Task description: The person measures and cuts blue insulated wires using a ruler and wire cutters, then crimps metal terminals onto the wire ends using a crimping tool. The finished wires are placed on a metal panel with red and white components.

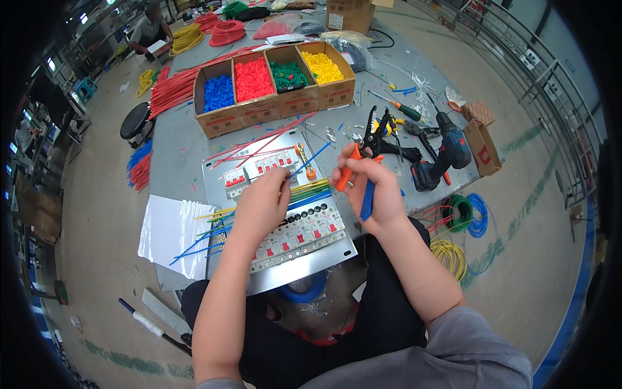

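Observation:
My left hand [262, 202] is over the metal mounting plate [295, 279], its fingers pinching a thin blue wire [316, 158] that points up and to the right. To its right, my right hand [374, 188] is closed round the orange handles of a pair of pliers [347, 170]. A blue handle-like piece [367, 200] shows below the palm; whether it belongs to the same tool, I cannot tell. On the plate sit a row of circuit breakers [300, 238] with red switches and a smaller breaker group [275, 162] behind. Yellow, green and blue wires [311, 191] run between them.
Beyond the plate stands a cardboard box [275, 104] with blue, red, green and yellow sleeves in four compartments. A cordless drill [444, 155], a black-jawed tool [374, 129] and a screwdriver [405, 110] lie at right. White sheets [173, 227] lie at left; a stool [136, 121] stands beyond.

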Demonstrator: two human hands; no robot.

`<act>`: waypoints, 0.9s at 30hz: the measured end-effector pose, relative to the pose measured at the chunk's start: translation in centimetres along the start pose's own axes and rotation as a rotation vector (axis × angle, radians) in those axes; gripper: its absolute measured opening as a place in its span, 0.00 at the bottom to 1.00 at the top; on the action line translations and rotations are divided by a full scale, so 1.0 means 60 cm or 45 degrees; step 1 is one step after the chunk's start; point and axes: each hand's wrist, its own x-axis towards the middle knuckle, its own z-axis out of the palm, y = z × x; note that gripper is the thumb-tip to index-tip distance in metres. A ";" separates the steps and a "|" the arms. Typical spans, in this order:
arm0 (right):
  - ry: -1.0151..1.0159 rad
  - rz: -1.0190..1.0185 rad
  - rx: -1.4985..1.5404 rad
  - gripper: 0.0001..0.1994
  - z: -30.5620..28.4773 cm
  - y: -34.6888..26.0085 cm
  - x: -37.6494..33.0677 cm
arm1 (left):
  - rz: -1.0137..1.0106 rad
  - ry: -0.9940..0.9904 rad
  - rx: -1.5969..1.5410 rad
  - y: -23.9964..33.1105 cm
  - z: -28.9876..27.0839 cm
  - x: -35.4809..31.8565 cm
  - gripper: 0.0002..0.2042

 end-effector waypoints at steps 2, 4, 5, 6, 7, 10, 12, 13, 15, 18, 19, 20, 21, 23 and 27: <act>-0.022 -0.086 -0.154 0.17 0.010 0.004 -0.008 | 0.121 0.142 0.002 0.025 -0.035 -0.007 0.06; -0.080 -0.215 -0.260 0.17 0.018 0.005 -0.016 | 0.296 0.297 0.046 0.036 -0.058 -0.019 0.05; -0.110 -0.280 -0.314 0.17 0.021 0.007 -0.019 | 0.260 0.299 0.064 0.039 -0.065 -0.028 0.05; -0.112 -0.387 -0.411 0.17 0.021 0.009 -0.019 | 0.225 0.302 0.080 0.043 -0.071 -0.038 0.05; -0.144 -0.431 -0.491 0.17 0.023 0.010 -0.021 | 0.185 0.307 0.098 0.044 -0.076 -0.045 0.04; -0.232 -0.506 -0.685 0.17 0.036 0.012 -0.029 | 0.165 0.344 0.123 0.047 -0.083 -0.052 0.04; -0.256 -0.550 -0.865 0.16 0.046 0.017 -0.034 | 0.163 0.351 0.125 0.046 -0.085 -0.052 0.04; -0.265 -0.576 -0.958 0.16 0.049 0.017 -0.036 | 0.166 0.354 0.122 0.047 -0.086 -0.051 0.04; -0.305 -0.635 -1.012 0.14 0.042 0.022 -0.033 | 0.156 0.356 0.113 0.047 -0.085 -0.051 0.04; -0.316 -0.711 -1.093 0.13 0.036 0.023 -0.032 | 0.160 0.353 0.099 0.051 -0.083 -0.048 0.04; -0.308 -0.747 -1.129 0.12 0.036 0.023 -0.031 | 0.162 0.353 0.100 0.053 -0.085 -0.047 0.04; -0.300 -0.783 -1.166 0.12 0.036 0.024 -0.031 | 0.158 0.348 0.089 0.053 -0.085 -0.047 0.05; -0.293 -0.759 -1.152 0.12 0.034 0.025 -0.032 | 0.154 0.345 0.078 0.054 -0.084 -0.048 0.05; -0.309 -0.738 -1.102 0.12 0.040 0.031 -0.023 | 0.156 0.352 0.082 0.052 -0.090 -0.046 0.05; -0.348 -0.589 -0.845 0.13 0.046 0.037 -0.034 | 0.164 0.387 0.096 0.058 -0.096 -0.053 0.06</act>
